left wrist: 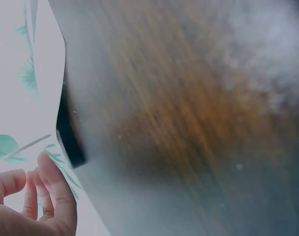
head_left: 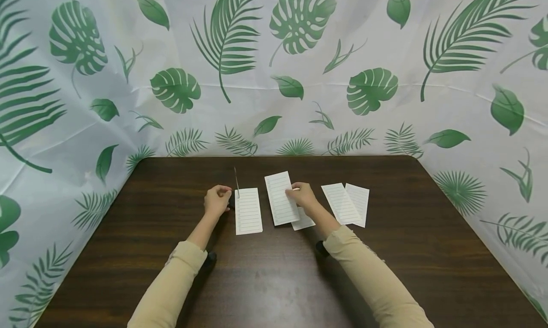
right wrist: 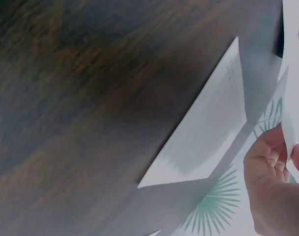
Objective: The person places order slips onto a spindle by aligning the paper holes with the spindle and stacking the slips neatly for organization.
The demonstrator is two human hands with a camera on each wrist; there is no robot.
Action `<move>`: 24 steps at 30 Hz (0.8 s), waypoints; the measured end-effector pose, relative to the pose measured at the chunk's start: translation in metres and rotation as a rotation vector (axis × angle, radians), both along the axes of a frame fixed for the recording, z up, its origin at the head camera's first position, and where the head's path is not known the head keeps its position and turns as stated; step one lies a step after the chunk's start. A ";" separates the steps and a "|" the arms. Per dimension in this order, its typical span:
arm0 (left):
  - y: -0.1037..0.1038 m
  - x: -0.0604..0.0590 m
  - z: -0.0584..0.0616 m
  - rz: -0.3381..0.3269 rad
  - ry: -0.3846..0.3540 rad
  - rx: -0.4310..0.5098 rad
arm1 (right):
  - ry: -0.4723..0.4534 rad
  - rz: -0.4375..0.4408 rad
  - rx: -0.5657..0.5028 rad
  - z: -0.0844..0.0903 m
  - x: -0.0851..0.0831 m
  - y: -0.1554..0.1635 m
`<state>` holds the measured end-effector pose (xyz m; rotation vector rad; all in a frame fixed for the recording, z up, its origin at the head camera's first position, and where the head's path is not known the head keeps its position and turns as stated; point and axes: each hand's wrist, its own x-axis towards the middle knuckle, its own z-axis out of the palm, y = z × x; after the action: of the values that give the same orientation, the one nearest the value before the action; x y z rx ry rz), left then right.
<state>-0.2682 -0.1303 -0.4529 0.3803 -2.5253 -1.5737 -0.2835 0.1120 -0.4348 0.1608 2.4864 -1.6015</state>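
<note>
My right hand (head_left: 305,196) pinches a white lined card (head_left: 280,199) by its right edge, thumb on top. Another white card (head_left: 303,221) lies partly hidden beneath it. My left hand (head_left: 217,200) is beside the top left corner of a second lined card (head_left: 248,214), its fingers loosely curved. In the left wrist view the fingertips (left wrist: 46,160) show nothing between them. A thin stick-like piece (head_left: 237,181) slants up at that card's corner. Next to the hand is a dark object (head_left: 231,202), mostly hidden; its kind is unclear.
Two overlapping lined cards, a left one (head_left: 340,202) and a right one (head_left: 360,204), lie to the right on the dark wooden table (head_left: 257,280). A white cloth (head_left: 317,119) printed with green leaves hangs behind and at the sides.
</note>
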 end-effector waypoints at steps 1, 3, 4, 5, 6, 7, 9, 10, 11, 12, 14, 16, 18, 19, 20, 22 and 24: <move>0.000 0.002 0.001 0.001 0.013 0.007 | -0.011 0.003 -0.011 0.000 0.000 0.001; 0.001 0.005 0.003 -0.003 0.041 0.015 | -0.044 0.002 -0.033 0.002 0.000 0.002; 0.001 0.007 0.003 -0.009 0.049 0.020 | -0.057 0.003 -0.039 0.002 0.000 0.002; 0.002 0.009 0.005 -0.016 0.058 0.025 | -0.072 0.002 -0.050 0.003 0.000 0.002; 0.003 0.011 0.005 -0.025 0.064 0.030 | -0.087 0.003 -0.064 0.004 0.001 0.003; 0.004 0.014 0.006 -0.040 0.072 0.037 | -0.101 0.004 -0.081 0.004 0.001 0.003; 0.006 0.018 0.007 -0.077 0.081 0.055 | -0.121 0.007 -0.106 0.006 0.002 0.002; 0.007 0.020 0.008 -0.095 0.083 0.065 | -0.124 0.009 -0.120 0.006 0.003 0.001; 0.008 0.021 0.009 -0.113 0.085 0.076 | -0.129 0.008 -0.134 0.007 0.003 0.000; 0.009 0.023 0.010 -0.133 0.086 0.084 | -0.132 0.009 -0.148 0.008 0.004 -0.001; 0.012 0.025 0.011 -0.168 0.081 0.111 | -0.128 0.010 -0.172 0.011 0.007 -0.004; 0.015 0.026 0.013 -0.205 0.075 0.129 | -0.121 0.016 -0.193 0.013 0.009 -0.006; 0.019 0.028 0.015 -0.244 0.077 0.142 | -0.114 0.025 -0.217 0.015 0.011 -0.008; 0.021 0.029 0.017 -0.263 0.078 0.149 | -0.111 0.029 -0.227 0.016 0.012 -0.009; 0.024 0.033 0.023 -0.286 0.074 0.150 | -0.108 0.034 -0.232 0.017 0.013 -0.009; 0.028 0.034 0.026 -0.311 0.073 0.158 | -0.102 0.045 -0.247 0.018 0.015 -0.012; 0.034 0.036 0.028 -0.322 0.071 0.159 | -0.094 0.054 -0.265 0.019 0.017 -0.013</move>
<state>-0.2322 -0.0965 -0.4246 -0.0726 -2.5112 -1.8679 -0.2669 0.0986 -0.4155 0.1269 2.1655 -1.8347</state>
